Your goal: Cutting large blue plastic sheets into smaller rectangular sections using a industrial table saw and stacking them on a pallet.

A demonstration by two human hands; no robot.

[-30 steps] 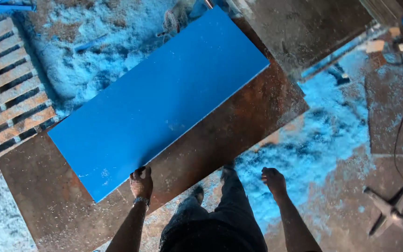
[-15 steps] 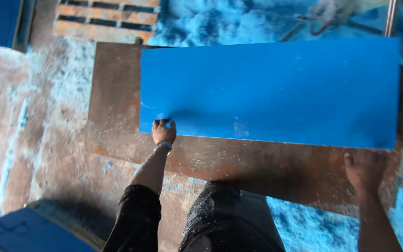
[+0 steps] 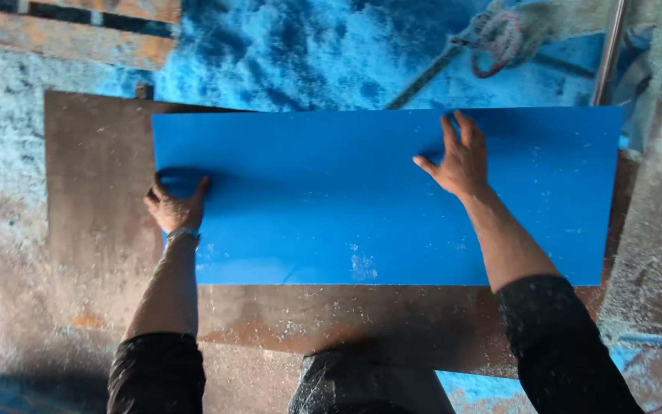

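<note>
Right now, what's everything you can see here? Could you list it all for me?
Sheet: one, bright blue, flat on the table.
Table: one, rusty brown, under the sheet.
Shavings: a heap, blue, beyond the table's far edge.
Rope: one, reddish and grey, top right among the shavings.
Rod: one, grey metal, top right.
Pallet slats: a few, brownish, top left.
Left hand: one, bare, wristband on, resting at the sheet's left edge.
Right hand: one, bare, fingers spread, pressed flat on the sheet.
Sleeves: two, black.
</note>
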